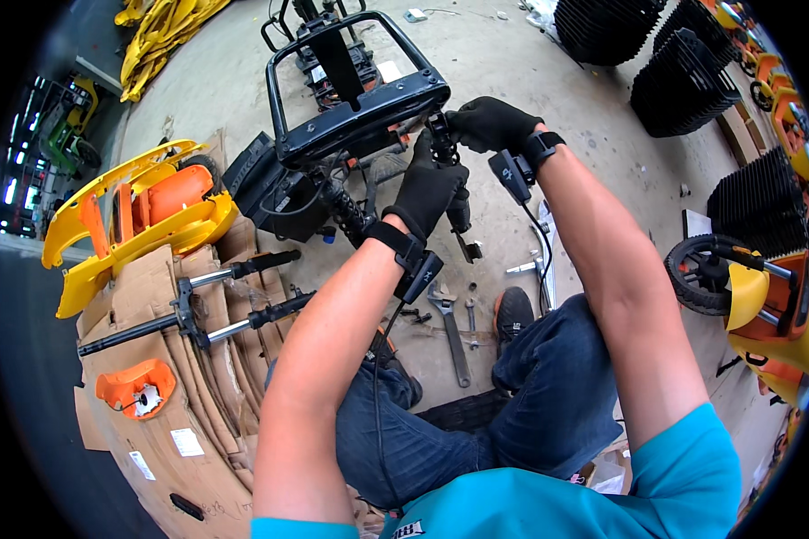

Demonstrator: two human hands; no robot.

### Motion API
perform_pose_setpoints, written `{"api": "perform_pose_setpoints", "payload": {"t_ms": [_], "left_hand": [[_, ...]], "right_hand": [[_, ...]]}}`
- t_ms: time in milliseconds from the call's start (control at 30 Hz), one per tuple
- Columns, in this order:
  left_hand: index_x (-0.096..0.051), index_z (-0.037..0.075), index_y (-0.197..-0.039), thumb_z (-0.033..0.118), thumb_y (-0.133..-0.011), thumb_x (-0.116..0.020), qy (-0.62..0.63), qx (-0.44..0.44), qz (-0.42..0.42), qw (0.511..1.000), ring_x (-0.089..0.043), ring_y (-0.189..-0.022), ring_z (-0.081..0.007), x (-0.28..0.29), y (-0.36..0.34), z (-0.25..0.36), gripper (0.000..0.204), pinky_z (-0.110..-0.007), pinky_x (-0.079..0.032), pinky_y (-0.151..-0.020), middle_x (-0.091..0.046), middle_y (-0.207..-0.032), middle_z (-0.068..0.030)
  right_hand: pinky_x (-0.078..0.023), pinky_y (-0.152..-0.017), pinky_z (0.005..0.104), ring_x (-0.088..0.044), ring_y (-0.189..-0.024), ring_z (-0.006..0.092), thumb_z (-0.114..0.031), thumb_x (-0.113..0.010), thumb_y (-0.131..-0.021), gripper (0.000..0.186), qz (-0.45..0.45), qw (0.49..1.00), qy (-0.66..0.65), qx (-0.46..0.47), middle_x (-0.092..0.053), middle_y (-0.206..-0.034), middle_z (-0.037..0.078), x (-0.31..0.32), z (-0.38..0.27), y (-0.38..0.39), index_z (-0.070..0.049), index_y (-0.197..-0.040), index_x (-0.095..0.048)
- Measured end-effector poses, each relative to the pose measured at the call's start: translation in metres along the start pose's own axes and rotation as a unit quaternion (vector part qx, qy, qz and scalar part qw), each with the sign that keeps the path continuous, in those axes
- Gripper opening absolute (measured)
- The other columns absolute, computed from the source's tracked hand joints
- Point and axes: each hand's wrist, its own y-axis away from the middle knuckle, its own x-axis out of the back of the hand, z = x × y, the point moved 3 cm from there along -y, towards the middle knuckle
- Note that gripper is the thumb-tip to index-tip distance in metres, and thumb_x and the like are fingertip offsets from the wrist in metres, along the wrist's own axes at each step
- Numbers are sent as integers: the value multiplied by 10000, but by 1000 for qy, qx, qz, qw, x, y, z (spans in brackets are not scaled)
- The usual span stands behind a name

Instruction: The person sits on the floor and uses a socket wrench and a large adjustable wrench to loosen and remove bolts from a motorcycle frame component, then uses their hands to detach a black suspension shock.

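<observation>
A black metal scooter frame [361,114] with a looped rail stands in front of me. My left hand [425,190], in a black glove, is closed round a black shock absorber [459,214] hanging below the frame's right corner. At the top end of that shock absorber, my right hand [492,124], also gloved, has its fingers curled against the mount; whatever they pinch is hidden. A second shock absorber [342,207] sits under the frame's left side. Both wrists carry strapped black devices with cables.
An adjustable wrench [451,334] and a thinner wrench [472,316] lie on the floor between my feet. To the left, a front fork [189,313] and an orange shell [137,389] rest on cardboard [117,440], near yellow panels [108,202]. Stacked black baskets [683,85] and a wheel [706,274] stand right.
</observation>
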Motion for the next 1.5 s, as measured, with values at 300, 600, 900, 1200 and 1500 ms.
{"api": "perform_pose_setpoints", "payload": {"t_ms": [300,600,900,1200,1500], "left_hand": [[-159,66,-1463,33,-766,-618,31,-4,19,999,-644,-592,-200,-3,0,3,835,-307,-516,-484,-602,-781,-117],[88,110,-1495,80,-820,-630,10,1,-25,1000,-634,-661,-152,-3,-6,3,986,-295,-548,-580,-624,-798,-81],[44,99,-1494,76,-811,-627,4,1,-30,1000,-631,-674,-151,0,-1,3,959,-300,-548,-595,-617,-798,-78],[-47,100,-1482,74,-809,-629,-7,-1,-11,1000,-645,-680,-159,-1,-1,3,890,-295,-555,-573,-619,-825,-86],[-2,61,-1478,-3,-764,-600,18,-7,-5,1000,-630,-578,-200,-4,-8,-5,934,-327,-529,-498,-601,-785,-120]], "right_hand": [[-362,-432,270,-451,-501,100,-380,-487,-964,390,7,996,25,-91,-510,-619,3,-6,-14,12,-59,-770,-593],[-413,-495,258,-476,-524,104,-202,-541,-921,201,-26,963,139,229,-530,-641,-1,8,12,-5,-11,-916,-602],[-355,-433,263,-421,-467,84,-382,-503,-968,425,-14,999,49,12,-478,-584,-11,-2,-7,9,-66,-689,-560],[-383,-454,235,-464,-494,87,-535,-520,-920,497,5,994,-64,-85,-546,-614,15,-2,-3,12,-64,-807,-628],[-440,-515,300,-536,-547,190,-176,-579,-830,131,-26,953,248,169,-584,-673,62,4,7,-11,-59,-874,-614]]}}
